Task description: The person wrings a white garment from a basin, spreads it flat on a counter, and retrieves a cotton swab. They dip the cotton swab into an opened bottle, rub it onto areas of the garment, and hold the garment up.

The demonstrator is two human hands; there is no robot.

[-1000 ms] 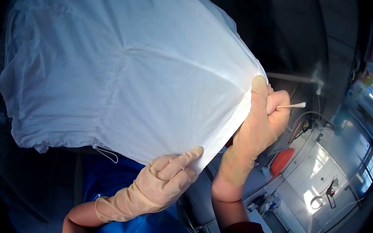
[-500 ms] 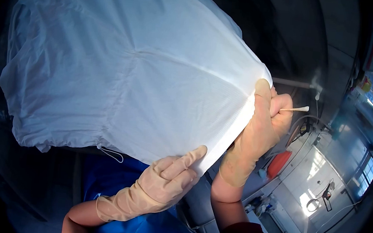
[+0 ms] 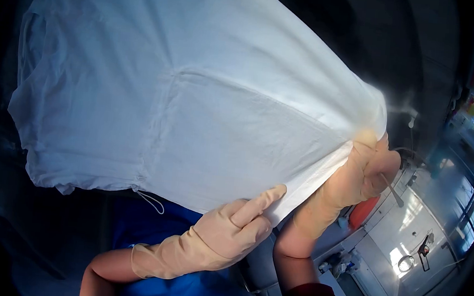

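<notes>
A large white garment [image 3: 238, 131] with a gathered seam and a drawstring loop [image 3: 150, 201] fills the upper left and middle. Both my hands wear thin beige gloves. My left hand [image 3: 235, 227] grips the garment's lower hem, its fingers on top of the cloth and the thumb out of sight. Farther up the same hem, my right hand [image 3: 359, 170] pinches the cloth between thumb and fingers. Out of its curled fingers sticks a cotton swab [image 3: 395, 194], blurred and pointing down to the right. The cloth is stretched between the two hands.
Blue cloth [image 3: 190, 293] lies below my forearms. At right are a pale work surface [image 3: 393, 229], a red object [image 3: 363, 212] behind my right wrist, and a dark-handled tool [image 3: 424, 252]. A window [image 3: 470, 222] stands at the far right. Dark material surrounds the garment.
My right hand has moved right and down, pulling the hem along and folding the cloth beside it. The swab has tipped from level to pointing down. My left hand has shifted slightly right.
</notes>
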